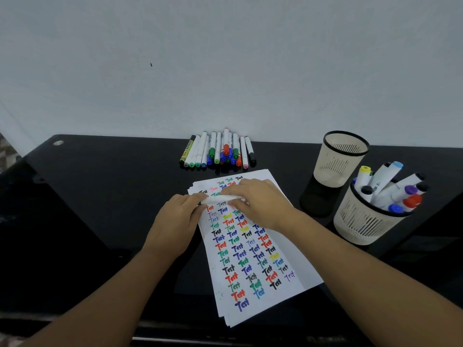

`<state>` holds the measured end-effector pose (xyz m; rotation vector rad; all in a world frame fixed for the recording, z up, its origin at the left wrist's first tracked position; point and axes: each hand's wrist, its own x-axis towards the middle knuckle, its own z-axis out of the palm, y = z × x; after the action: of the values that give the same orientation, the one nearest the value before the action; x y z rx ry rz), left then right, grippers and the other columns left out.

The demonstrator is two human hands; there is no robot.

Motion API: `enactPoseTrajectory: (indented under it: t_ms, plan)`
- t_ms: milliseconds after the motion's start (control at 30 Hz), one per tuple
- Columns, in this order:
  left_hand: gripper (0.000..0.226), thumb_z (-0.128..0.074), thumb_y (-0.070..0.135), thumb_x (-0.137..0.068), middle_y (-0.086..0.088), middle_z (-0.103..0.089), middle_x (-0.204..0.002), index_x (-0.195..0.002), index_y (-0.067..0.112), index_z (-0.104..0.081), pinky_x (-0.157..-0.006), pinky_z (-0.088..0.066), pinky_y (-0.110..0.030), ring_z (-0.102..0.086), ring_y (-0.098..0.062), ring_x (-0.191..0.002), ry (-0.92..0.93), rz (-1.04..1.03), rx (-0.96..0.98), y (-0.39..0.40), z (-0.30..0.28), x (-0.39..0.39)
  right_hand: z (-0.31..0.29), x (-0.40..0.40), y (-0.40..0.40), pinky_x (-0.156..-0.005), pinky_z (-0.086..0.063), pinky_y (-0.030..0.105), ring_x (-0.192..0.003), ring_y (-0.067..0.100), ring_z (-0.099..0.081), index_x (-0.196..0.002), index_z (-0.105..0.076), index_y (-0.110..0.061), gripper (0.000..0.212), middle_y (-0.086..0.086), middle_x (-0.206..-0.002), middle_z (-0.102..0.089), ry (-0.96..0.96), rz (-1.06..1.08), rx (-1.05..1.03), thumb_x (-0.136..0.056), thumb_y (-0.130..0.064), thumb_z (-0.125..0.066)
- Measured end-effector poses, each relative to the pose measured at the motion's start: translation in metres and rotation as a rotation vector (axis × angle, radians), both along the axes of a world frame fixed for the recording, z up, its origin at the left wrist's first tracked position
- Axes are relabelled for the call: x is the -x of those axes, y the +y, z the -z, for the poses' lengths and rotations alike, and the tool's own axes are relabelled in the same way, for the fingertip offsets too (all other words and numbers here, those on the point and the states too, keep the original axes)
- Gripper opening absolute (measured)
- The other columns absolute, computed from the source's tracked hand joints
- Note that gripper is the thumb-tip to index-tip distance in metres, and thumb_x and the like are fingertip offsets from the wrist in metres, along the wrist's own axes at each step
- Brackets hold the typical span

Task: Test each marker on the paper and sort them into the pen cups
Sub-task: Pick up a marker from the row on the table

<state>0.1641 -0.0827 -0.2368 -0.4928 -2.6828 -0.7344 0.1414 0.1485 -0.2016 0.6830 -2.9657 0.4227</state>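
Observation:
Both hands hold one white marker (220, 198) level above the top of the paper (295, 274). My left hand (180, 219) grips its left end, where a bit of green shows. My right hand (258, 201) grips its right part. The sheet is covered with the word "Test" in many colours. A pile of several markers (218, 151) lies at the far edge of the desk by the wall. At the right stand two beige mesh pen cups: the far cup (340, 156) looks empty, the near cup (363, 221) holds several markers.
The desk (100, 196) is black and glossy and ends at a pale wall (225, 58). The paper is a small stack that reaches the desk's near edge. A round metal fitting (58, 143) sits at the desk's far left corner.

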Motion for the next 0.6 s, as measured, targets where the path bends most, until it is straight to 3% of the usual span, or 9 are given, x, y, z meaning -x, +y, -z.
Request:
enactPoseTrajectory:
  t_ms: [133, 233, 333, 400, 500, 600]
  plan:
    - [0.027, -0.063, 0.019, -0.101, -0.004, -0.072, -0.110, -0.127, 0.012, -0.069, -0.078, -0.045, -0.030, -0.063, -0.022, -0.099, 0.103, 0.031, 0.022, -0.002, 0.004, 0.000, -0.001, -0.003, -0.006, -0.094, -0.045, 0.042, -0.107, 0.015, -0.060, -0.137, -0.059, -0.038, 0.031, -0.011, -0.119, -0.068, 0.067, -0.026, -0.023, -0.109, -0.038, -0.048]
    - [0.032, -0.058, 0.025, -0.098, -0.002, -0.073, -0.103, -0.125, 0.013, -0.069, -0.073, -0.046, -0.030, -0.065, -0.021, -0.091, 0.152, 0.100, 0.055, -0.002, 0.004, 0.000, -0.004, -0.010, -0.004, -0.094, -0.042, 0.036, -0.110, 0.017, -0.061, -0.149, -0.047, -0.033, 0.040, -0.007, -0.133, -0.065, 0.069, -0.054, -0.058, -0.109, -0.042, -0.046]
    - [0.035, -0.061, 0.023, -0.100, -0.003, -0.073, -0.101, -0.133, 0.014, -0.065, -0.073, -0.045, -0.028, -0.064, -0.019, -0.087, 0.166, 0.114, 0.043, -0.001, 0.002, -0.002, -0.004, -0.017, -0.012, -0.085, -0.036, 0.031, -0.104, 0.018, -0.060, -0.157, -0.032, -0.034, 0.048, -0.003, -0.140, -0.061, 0.039, -0.090, -0.072, -0.111, -0.041, -0.043]
    - [0.049, -0.064, 0.025, -0.100, -0.001, -0.071, -0.098, -0.147, 0.019, -0.052, -0.071, -0.047, -0.029, -0.060, -0.014, -0.084, 0.126, 0.088, 0.016, -0.001, 0.001, -0.002, -0.001, -0.019, -0.014, -0.083, -0.038, 0.031, -0.102, 0.021, -0.061, -0.158, -0.027, -0.034, 0.050, -0.001, -0.142, -0.060, 0.020, -0.071, -0.037, -0.111, -0.040, -0.042]
    - [0.072, -0.059, 0.043, -0.099, 0.004, -0.068, -0.114, -0.160, 0.029, -0.024, -0.083, -0.044, -0.027, -0.055, -0.007, -0.095, 0.006, 0.035, -0.022, -0.001, 0.001, 0.001, 0.002, -0.020, -0.006, -0.080, -0.044, 0.033, -0.099, 0.021, -0.063, -0.159, -0.024, -0.036, 0.052, -0.002, -0.146, -0.058, 0.000, -0.028, 0.076, -0.111, -0.040, -0.041]
    - [0.078, -0.056, 0.059, -0.095, 0.005, -0.058, -0.139, -0.160, 0.029, -0.025, -0.098, -0.041, -0.028, -0.051, -0.013, -0.122, -0.093, -0.020, 0.013, 0.001, 0.002, 0.004, 0.001, -0.024, 0.005, -0.080, -0.055, 0.041, -0.098, 0.019, -0.066, -0.161, -0.013, -0.045, 0.056, 0.000, -0.140, -0.060, 0.005, 0.024, 0.229, -0.112, -0.037, -0.038]
